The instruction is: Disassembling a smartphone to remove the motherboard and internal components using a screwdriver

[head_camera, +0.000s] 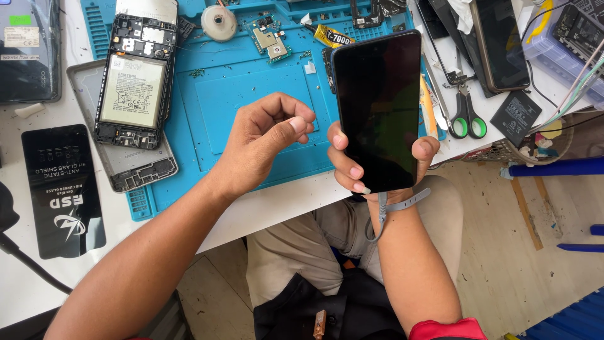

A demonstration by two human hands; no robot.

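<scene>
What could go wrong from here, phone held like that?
Judging from this frame alone:
1. The right hand pinches only the dark phone's lower end, past the table edge; a slip may drop it.
2. The left hand hovers closed, supporting nothing.
3. The opened phone lies exposed nearby.

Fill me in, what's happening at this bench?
A person seated at a work table holds a dark-screened smartphone upright in the right hand, with a grey cable hanging from its bottom edge. The left hand hovers beside it, fingers curled, thumb against forefinger, touching nothing that shows. On the blue repair mat lies an opened phone with its battery exposed, plus a small circuit board. Green-handled scissors lie to the right.
</scene>
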